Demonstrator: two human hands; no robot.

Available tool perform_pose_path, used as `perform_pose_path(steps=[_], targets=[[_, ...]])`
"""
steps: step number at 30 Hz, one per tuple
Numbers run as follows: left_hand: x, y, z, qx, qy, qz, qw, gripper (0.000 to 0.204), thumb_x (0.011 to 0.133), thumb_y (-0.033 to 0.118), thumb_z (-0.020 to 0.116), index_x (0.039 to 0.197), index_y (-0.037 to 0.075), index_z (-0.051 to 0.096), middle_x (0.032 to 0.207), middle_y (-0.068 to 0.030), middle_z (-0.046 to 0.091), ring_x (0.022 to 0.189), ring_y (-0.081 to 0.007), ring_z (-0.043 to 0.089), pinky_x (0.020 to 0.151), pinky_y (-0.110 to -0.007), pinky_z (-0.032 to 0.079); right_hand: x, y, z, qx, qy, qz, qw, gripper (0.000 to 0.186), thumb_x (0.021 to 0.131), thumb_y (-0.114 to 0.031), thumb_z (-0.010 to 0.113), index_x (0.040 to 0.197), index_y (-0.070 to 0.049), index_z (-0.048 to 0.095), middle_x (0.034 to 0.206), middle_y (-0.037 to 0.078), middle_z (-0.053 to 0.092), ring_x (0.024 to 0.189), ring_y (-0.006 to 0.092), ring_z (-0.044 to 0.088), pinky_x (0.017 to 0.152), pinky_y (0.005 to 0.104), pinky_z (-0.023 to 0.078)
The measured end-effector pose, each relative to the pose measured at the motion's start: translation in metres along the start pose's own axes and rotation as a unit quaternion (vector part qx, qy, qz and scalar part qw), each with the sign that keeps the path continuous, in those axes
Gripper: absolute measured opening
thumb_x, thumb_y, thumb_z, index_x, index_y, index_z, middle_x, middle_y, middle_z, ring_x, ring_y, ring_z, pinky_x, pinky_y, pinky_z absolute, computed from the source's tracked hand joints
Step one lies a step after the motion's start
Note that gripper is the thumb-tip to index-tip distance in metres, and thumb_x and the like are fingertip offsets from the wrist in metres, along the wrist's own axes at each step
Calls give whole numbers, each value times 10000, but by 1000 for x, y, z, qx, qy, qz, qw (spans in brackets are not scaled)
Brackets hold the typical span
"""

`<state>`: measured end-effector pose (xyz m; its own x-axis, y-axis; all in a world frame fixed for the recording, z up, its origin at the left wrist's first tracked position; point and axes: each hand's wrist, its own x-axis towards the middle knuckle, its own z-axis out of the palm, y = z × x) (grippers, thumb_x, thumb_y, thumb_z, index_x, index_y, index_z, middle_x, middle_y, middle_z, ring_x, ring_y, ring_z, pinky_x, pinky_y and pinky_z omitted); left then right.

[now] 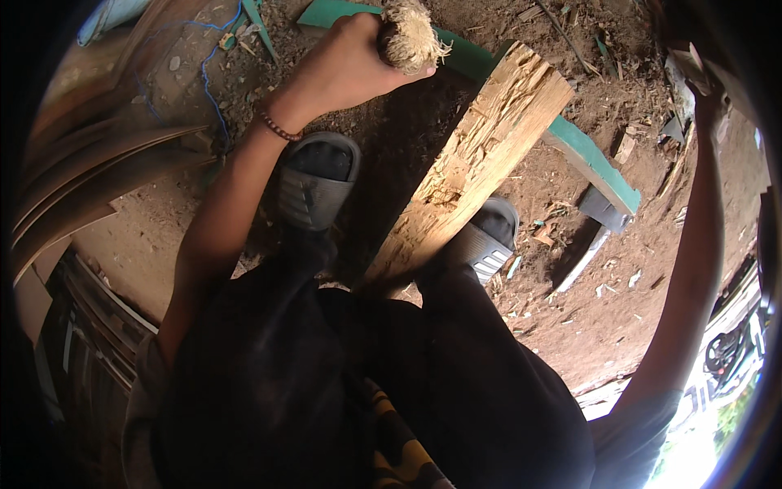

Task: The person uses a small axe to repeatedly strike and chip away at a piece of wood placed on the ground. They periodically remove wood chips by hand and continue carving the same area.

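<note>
My left hand (342, 65) is closed around a pale wooden stick with a frayed, splintered end (407, 37), held above the dirt ground. Just to its right a rough, split wooden plank (481, 155) slants from between my feet up toward a green board (590, 159). My right arm reaches up along the right rim. My right hand (707, 96) is in shadow near some scraps at the edge, and its grip is unclear. Grey sandals are on my left foot (314, 183) and my right foot (489, 240), either side of the plank's lower end.
A tool with a dark head and pale handle (595, 228) lies on the dirt right of the plank. Curved wooden sheets (90, 171) are stacked at the left. Blue string (208, 77) trails over the ground at top left. Wood chips litter the soil.
</note>
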<state>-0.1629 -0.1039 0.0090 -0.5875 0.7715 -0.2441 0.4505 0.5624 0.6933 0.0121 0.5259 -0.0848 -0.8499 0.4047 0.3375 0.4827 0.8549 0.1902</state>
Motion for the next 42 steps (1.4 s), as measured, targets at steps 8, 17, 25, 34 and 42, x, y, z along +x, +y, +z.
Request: perform_pose_path(steps=[8,17,25,34,42], targets=[[0,9,-2,-26,29,63,997,370,803,318,782,1026,32,709,921,-178,718,881,-326,703,777,-381,540,-50,-68,-57,1,-12,102,995,578,766,-384,746,1234,-97,565,1210,236,610,1110,392,599,945,474,481],[11,9,-8,201,4,66,977,445,768,420,783,911,5,709,867,-205,698,837,-367,691,757,-435,542,-261,-145,-189,328,-363,362,794,1174,622,-591,856,1441,65,330,1367,343,470,1264,395,512,1058,503,428],[18,-30,17,162,14,68,984,426,765,335,792,894,-56,685,852,-269,673,831,-424,668,760,-446,534,-343,-174,-209,214,-331,356,847,538,744,-353,769,1047,72,638,912,252,693,904,349,688,797,426,527],[20,-37,23,174,45,22,983,344,765,276,756,908,-32,698,860,-255,681,848,-416,674,750,-458,546,-325,-134,-321,137,-496,326,793,387,828,-306,690,907,70,647,706,131,642,562,225,621,533,367,496],[10,-29,16,27,153,154,976,346,815,326,761,818,-13,693,780,-167,700,721,-287,695,656,-375,546,-451,-130,-290,610,-301,677,281,318,924,-285,650,1081,-21,570,754,23,573,576,112,549,508,262,484]])
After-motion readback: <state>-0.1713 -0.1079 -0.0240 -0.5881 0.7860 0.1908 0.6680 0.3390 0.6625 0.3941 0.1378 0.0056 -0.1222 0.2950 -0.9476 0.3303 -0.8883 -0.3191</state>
